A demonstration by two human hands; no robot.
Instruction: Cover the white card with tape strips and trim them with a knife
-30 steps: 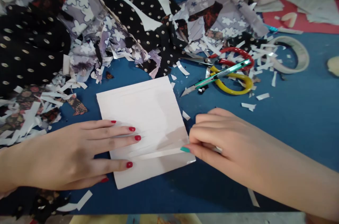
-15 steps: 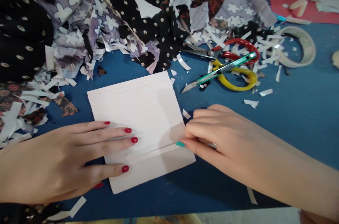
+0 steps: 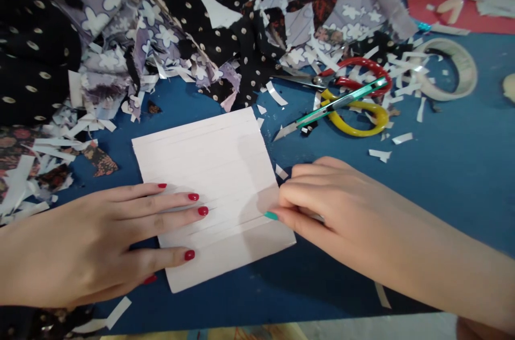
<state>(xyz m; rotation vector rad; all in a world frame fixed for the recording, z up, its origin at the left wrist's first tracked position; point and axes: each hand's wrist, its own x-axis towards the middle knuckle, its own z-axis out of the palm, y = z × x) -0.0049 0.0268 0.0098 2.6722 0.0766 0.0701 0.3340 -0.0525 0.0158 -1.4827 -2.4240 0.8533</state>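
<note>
Head view: white card (image 3: pixel 217 168) lies on the blue surface's (image 3: pixel 454 179) near part. Left hand (image 3: pixel 104 246) spread over its left side. Right hand (image 3: pixel 322 200) curled at its right edge, pinch undeterminable; thumb (image 3: pixel 300 223) has shifted slightly far-left, contact apparently kept.

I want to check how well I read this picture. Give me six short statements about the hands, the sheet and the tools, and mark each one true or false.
1. The left hand lies on the white sheet with its fingers spread. True.
2. The right hand grips the cutter. False: the cutter lies across the scissors, apart from that hand.
3. The cutter's blade is exposed. True.
4. Both scissors handles are yellow. False: there is one red handle and one yellow handle.
5. The pale ring-shaped roll is right of the scissors in the picture. True.
6. The right thumbnail is red. False: the right thumbnail is green.
</note>
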